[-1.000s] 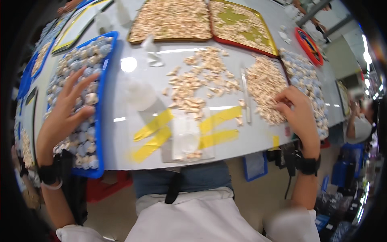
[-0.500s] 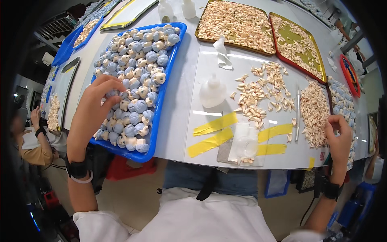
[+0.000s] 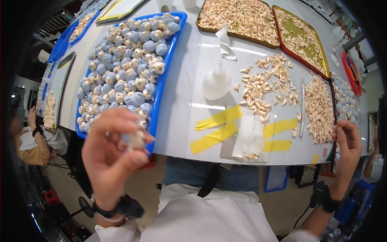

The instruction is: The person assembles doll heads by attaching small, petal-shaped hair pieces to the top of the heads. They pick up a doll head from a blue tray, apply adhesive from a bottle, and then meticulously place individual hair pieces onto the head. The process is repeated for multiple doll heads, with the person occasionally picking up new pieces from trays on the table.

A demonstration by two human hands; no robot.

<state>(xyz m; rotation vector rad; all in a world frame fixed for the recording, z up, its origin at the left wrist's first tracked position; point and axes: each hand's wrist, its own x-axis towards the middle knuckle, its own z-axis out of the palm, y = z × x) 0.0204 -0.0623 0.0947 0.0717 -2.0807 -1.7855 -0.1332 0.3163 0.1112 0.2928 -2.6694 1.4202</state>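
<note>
My left hand is raised over the near end of a blue tray. Its thumb and fingers pinch a small cream doll head, smeared by motion. Rows of similar doll heads with pale blue hair fill that tray. On the far right, my right hand is closed at the edge of a heap of small pointed cream pieces. Its thumb and forefinger meet; whatever they hold is too small to make out.
A white squeeze bottle stands mid-table, behind yellow tape strips and a small clear dish. Loose pointed pieces and a thin rod lie rightward. Two trays hold more pieces. Another person's arm shows at left.
My left hand has come from among the heads in the blue tray toward me, now with a doll head in its fingers. My right hand has shifted slightly right, still pinched.
</note>
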